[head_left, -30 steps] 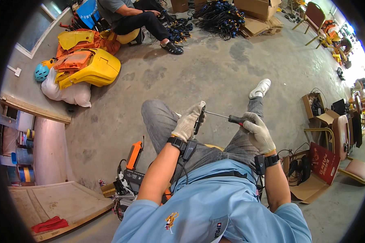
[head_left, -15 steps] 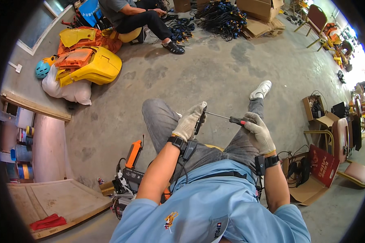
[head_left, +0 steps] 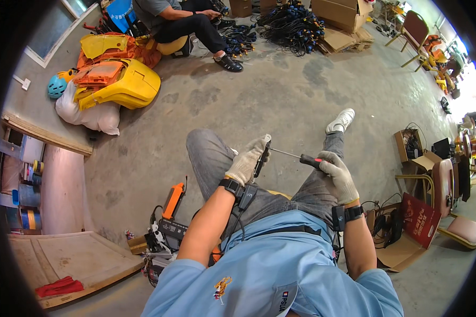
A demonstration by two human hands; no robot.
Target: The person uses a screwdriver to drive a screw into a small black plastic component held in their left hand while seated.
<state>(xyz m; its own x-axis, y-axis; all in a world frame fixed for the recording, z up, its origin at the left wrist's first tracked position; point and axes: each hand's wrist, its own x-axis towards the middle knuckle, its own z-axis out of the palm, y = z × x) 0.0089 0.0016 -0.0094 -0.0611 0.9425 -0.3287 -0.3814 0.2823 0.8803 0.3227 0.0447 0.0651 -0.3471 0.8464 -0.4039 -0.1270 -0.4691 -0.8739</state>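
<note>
My left hand (head_left: 247, 162), in a white knit glove, is closed around a flat black part (head_left: 262, 160) held upright above my lap. What kind of part it is cannot be made out. In my right hand (head_left: 337, 175), gloved too, is a screwdriver (head_left: 308, 160) with a black and red handle. Its thin metal shaft points left, and the tip meets or nearly meets the black part's right side; the left fingers partly hide that spot. Both hands are over my grey trousers, between the spread knees.
Beside my left hip lie an orange and black device (head_left: 174, 201) and assorted parts. An open carton (head_left: 402, 253) with cables sits at right, near a chair (head_left: 443, 182). Ahead, a seated person (head_left: 188, 26) works by a heap of black cables (head_left: 293, 29); yellow plastic shells (head_left: 127, 84) lie left.
The view has shifted slightly. Both hands keep nearly the same pose, with the screwdriver still directed at the black part.
</note>
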